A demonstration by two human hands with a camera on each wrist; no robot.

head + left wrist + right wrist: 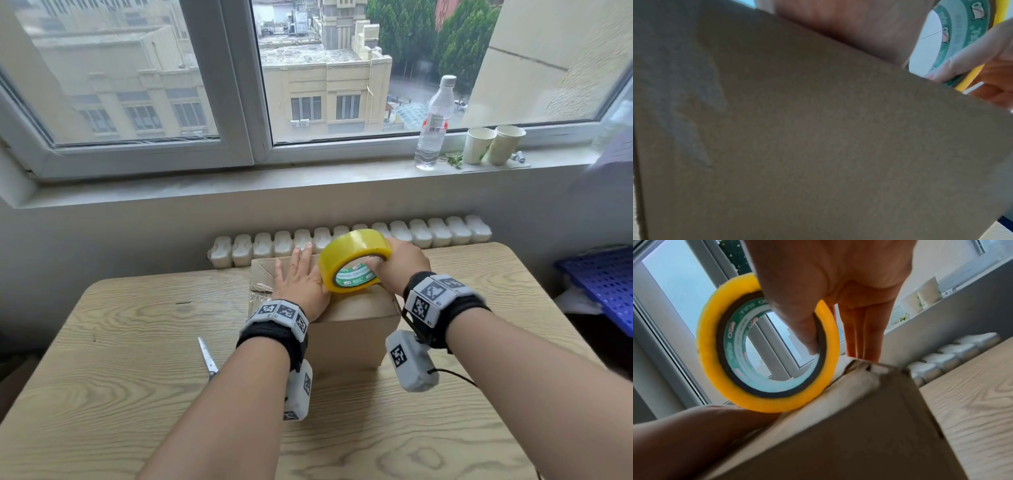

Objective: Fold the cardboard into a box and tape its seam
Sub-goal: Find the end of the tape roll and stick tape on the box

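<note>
Scissors [209, 359] are parked on the wooden table [120, 342] left of the work, presumably for cutting the tape. The cardboard box [352, 339] is already folded and stands mid-table. The left hand [301, 277] is laid flat, fingers straight, on the box top, likely to pin the flaps shut. Just right of it, the yellow tape roll [354, 260] is stood on edge on the box top and touches that hand. The roll is gripped by the right hand [400, 265]: thumb hooked through the core, fingers over the far side, so tape can be drawn along the seam. The seam itself is hidden under the hands. On the sill, far right: water bottle [433, 123], two paper cups [493, 144].
</note>
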